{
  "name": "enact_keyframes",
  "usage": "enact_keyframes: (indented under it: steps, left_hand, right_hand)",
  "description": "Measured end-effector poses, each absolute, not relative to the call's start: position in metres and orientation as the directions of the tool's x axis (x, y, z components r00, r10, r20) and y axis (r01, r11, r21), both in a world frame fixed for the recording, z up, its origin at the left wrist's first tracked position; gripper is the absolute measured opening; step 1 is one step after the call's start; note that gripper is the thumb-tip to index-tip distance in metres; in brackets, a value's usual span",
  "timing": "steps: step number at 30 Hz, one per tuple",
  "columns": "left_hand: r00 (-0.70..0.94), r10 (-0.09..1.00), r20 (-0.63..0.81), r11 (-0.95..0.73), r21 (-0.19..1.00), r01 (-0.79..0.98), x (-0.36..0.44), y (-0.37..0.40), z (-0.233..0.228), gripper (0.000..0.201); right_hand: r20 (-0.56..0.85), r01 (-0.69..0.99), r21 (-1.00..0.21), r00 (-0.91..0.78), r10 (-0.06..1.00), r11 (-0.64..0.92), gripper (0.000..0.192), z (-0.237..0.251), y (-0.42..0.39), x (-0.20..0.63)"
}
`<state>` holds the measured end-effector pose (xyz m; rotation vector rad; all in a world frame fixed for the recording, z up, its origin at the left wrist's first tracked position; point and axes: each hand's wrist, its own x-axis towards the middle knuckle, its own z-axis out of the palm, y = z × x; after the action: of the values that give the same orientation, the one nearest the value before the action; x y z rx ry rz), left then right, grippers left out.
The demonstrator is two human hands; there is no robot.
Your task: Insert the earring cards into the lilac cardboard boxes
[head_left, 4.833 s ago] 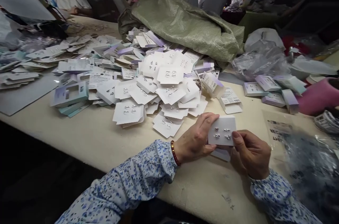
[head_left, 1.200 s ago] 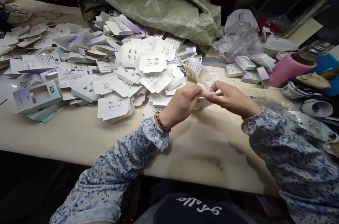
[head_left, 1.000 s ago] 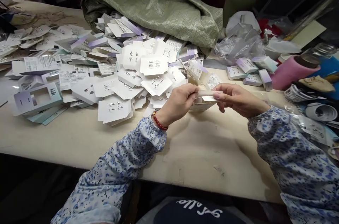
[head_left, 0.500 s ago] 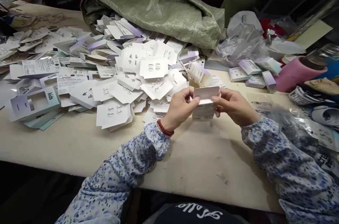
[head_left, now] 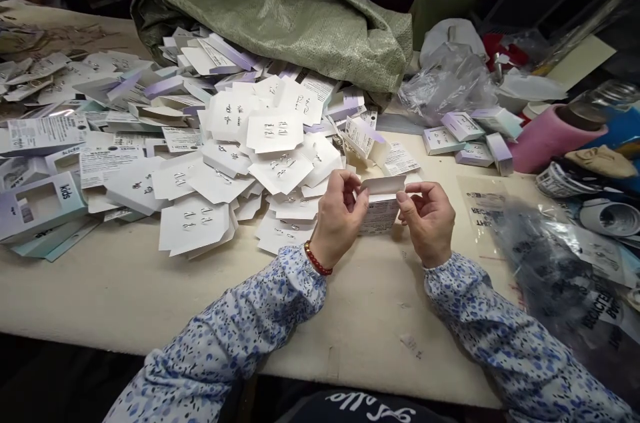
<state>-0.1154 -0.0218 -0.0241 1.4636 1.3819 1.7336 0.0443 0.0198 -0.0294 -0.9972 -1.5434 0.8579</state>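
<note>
A small cardboard box (head_left: 381,215) with printed text on the side toward me is held above the table, its top flap raised. My left hand (head_left: 341,215) grips its left edge between thumb and curled fingers. On the opposite side, my right hand (head_left: 428,218) pinches the right edge near the flap. What lies inside the box is hidden. Left of my hands is a heap of white cards (head_left: 275,132) with small metal pieces that look like earrings. A lilac and mint window box (head_left: 43,204) marked "kids" lies at the far left.
A green woven sack (head_left: 285,16) lies behind the heap. Several small boxes (head_left: 475,153) sit at the right, beside a pink roll (head_left: 543,140). Clear plastic bags (head_left: 565,263) lie along the right side. Parts of other people show at the back.
The view has shifted somewhat, so the heap appears further left. Both hands still hold the box, and the right hand's fingers are more curled, with the wrist turned more upright.
</note>
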Motion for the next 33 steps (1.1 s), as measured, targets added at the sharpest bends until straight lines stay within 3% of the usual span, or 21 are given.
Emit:
enact_keyframes:
  steps: [3,8,11,15,22,27,30,33]
  left_hand:
    - [-0.311,0.854,0.418,-0.356,0.904,0.237,-0.116,-0.023,-0.02,0.014]
    - [-0.349,0.865,0.36,-0.306,0.93,0.202,-0.115,-0.022,-0.018,0.012]
    - [-0.364,0.854,0.372,-0.328,0.927,0.179,-0.113,-0.024,-0.021,0.015]
    - [-0.38,0.821,0.426,-0.397,0.905,0.157,-0.116,-0.028,-0.029,0.026]
    - [-0.184,0.711,0.679,-0.556,0.703,0.443,-0.133,-0.032,-0.038,0.011]
    - [-0.16,0.71,0.685,-0.581,0.699,0.417,-0.13,-0.033,-0.034,0.005]
    - [-0.138,0.691,0.709,-0.619,0.68,0.393,-0.128,-0.035,-0.031,0.002]
    - [-0.15,0.699,0.699,-0.616,0.695,0.371,-0.127,-0.035,-0.031,0.004]
  right_hand:
    - [0.457,0.199,-0.865,-0.066,0.887,0.46,0.014,-0.027,0.018,0.043]
    - [0.736,0.263,-0.64,-0.06,0.674,0.722,0.01,-0.029,0.012,0.043]
    - [0.735,0.263,-0.595,-0.204,0.646,0.76,0.009,-0.032,0.014,0.048]
    - [0.652,0.27,-0.65,-0.283,0.704,0.711,0.016,-0.035,0.019,0.053]
    - [0.675,0.218,-0.65,-0.274,0.685,0.728,0.004,-0.039,0.021,0.059]
    - [0.5,0.09,-0.845,-0.218,0.838,0.527,0.019,-0.024,0.021,0.057]
    - [0.325,0.156,-0.902,-0.368,0.871,0.402,0.033,-0.003,0.024,0.056]
    - [0.16,0.26,-0.901,-0.544,0.823,0.347,0.051,0.015,0.029,0.059]
